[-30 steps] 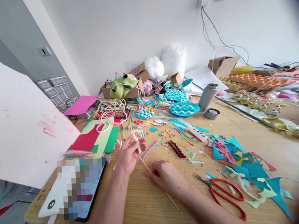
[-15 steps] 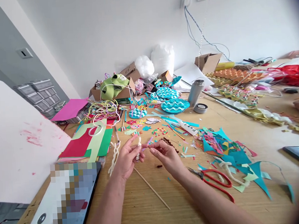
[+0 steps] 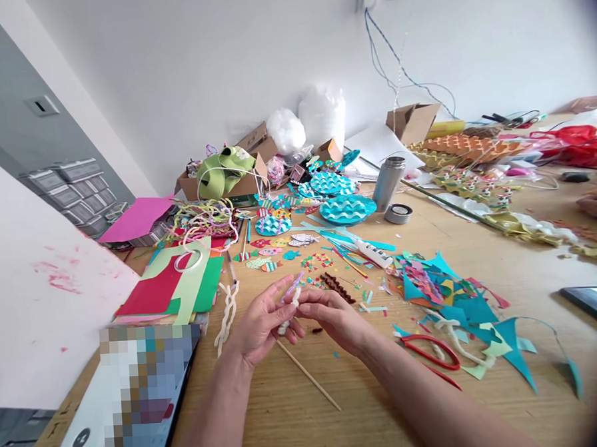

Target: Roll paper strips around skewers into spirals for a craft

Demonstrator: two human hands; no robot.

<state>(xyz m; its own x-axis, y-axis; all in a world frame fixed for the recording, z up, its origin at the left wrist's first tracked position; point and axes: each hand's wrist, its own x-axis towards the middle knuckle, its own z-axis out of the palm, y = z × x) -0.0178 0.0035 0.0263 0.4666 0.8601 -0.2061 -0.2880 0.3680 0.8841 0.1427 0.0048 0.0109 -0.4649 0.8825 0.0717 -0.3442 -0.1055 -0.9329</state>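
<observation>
While held up in both hands, white chenille piece (image 3: 284, 327): sits just beyond the upper end of wooden stick (image 3: 309, 376); looks thick and bunched low down, narrower above, with the middle partly hidden by fingers.
Left hand (image 3: 264, 324): pinches the white chenille piece between thumb and fingers, palm half turned up, close above the stick's upper end; contact with the stick impossible to tell.
Right hand (image 3: 338, 320): reaches in from right of the stick, back upward; brings thumb and fingertips together at the piece's upper end, apparently pinching it, though too small to be certain.
Fingerwork: seems, as a judgement, to be at a shaping step, twisting or tucking the upper end by hand.
Next pinch: would likely call for a firm left hold low down and small, careful turns of the right fingertips, without crushing the soft pile.
Purple twisted strip (image 3: 292, 285): shows beyond the stick, just behind the fingers.
Brown chenille lengths (image 3: 338, 288): lie beyond the stick and to its right.
White wavy strands (image 3: 227, 317): lie left of the stick.
Red-handled scissors (image 3: 432, 342): lie right of the stick, partly hidden behind the forearm.
</observation>
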